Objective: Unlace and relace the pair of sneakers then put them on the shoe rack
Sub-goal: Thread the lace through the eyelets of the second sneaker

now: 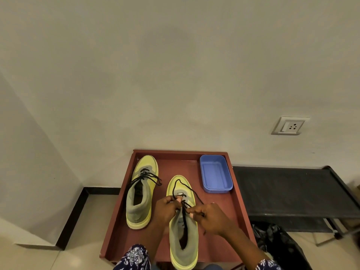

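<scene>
**Sneakers on red tray, right-hand shoe being laced**

Sneakers sit side by side on the red-brown tray (236, 209), toes toward the wall. We note the left sneaker (141, 190) standing apart, its black lace crossed loosely over the tongue with ends trailing. The right sneaker (183, 227) lies nearer us, under both hands. Our left hand (165, 210) has its fingers curled and pinches the black lace (176, 184) near the lower eyelets. Our right hand (211, 216) likewise has curled fingers and pinches the lace strand beside the tongue. A loop of lace arcs over the toe. A blue plastic tub (215, 173) rests on the tray's far right corner. A black shoe rack (292, 191) stands just beside the tray, to its right.
</scene>
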A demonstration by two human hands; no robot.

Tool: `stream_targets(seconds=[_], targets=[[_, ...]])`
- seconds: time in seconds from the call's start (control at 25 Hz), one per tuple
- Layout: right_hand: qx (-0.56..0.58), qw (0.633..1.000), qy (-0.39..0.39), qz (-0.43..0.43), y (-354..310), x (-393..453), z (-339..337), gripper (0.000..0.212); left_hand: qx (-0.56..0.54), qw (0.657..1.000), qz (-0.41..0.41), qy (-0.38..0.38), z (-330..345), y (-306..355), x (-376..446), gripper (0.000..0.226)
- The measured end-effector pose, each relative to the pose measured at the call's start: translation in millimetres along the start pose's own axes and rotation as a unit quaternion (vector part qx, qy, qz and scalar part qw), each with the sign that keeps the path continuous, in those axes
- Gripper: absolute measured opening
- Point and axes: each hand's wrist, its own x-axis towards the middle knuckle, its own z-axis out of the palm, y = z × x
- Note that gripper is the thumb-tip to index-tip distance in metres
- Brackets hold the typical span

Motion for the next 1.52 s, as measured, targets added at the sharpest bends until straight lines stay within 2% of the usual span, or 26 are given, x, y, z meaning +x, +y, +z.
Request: stream_targets(seconds=[0.16, 0.32, 0.48, 0.64, 0.8, 1.0, 1.12, 1.4, 1.52], targets=[[-0.046, 0.999, 0.002, -0.015, 6.5, -6.9, 13.2, 0.031, -0.016, 1.0, -0.012, 0.0, 0.7, -0.3, 0.6, 0.012], [-0.01, 1.0, 0.014, 0.0, 7.7, -9.6, 20.9, 0.026, -0.001, 1.0, 0.011, -0.003, -0.5, 1.7, -2.6, 0.018], [0.046, 0.996, 0.077, 0.022, 8.2, -9.6, 17.8, 0.037, 0.1, 0.992, 0.07, -0.018, -4.4, 1.9, 0.1, 0.024], [0.041, 0.995, 0.079, 0.046, 5.8, 1.8, 13.1, 0.023, 0.239, 0.961, 0.135, -0.006, -2.6, 3.4, 1.3, 0.029], [0.038, 0.994, 0.061, 0.079, -0.3, 16.8, 14.2, 0.018, 0.322, 0.928, 0.189, 0.009, 1.2, 1.5, 5.8, 0.033], [0.067, 0.996, 0.035, 0.055, -14.1, 34.2, 7.6, 0.041, 0.407, 0.881, 0.237, 0.051, 5.1, -4.6, 8.2, 0.02], [0.077, 0.995, 0.016, 0.057, -17.2, 41.7, 3.6, 0.042, 0.408, 0.87, 0.272, 0.046, 6.6, -6.3, 6.5, 0.02], [0.06, 0.994, -0.045, 0.08, -10.3, 50.5, 10.1, 0.028, 0.367, 0.879, 0.301, 0.049, 4.1, -10.4, 10.2, 0.02], [0.06, 0.994, -0.03, 0.088, -8.3, 50.1, 11.8, 0.02, 0.358, 0.883, 0.3, 0.056, 2.8, -14.0, 11.0, 0.022]])
